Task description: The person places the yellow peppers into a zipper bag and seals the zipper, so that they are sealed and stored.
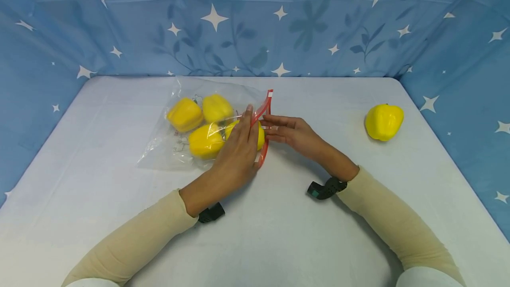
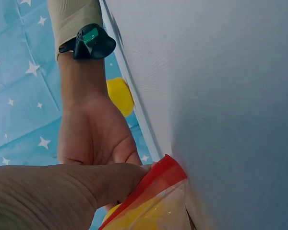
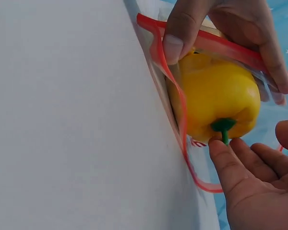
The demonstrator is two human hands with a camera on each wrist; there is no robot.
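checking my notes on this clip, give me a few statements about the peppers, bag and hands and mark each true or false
1. A yellow pepper lies on the table outside the bag. True.
2. The bag is opaque. False: the bag is clear, and peppers show through it.
3. The left hand is at the bag's red edge. True.
4. The right hand touches the pepper outside the bag. False: the right hand is at the bag's opening.
5. The pepper at the opening has a green stem. True.
6. The backdrop is plain red. False: the backdrop is blue with white stars.
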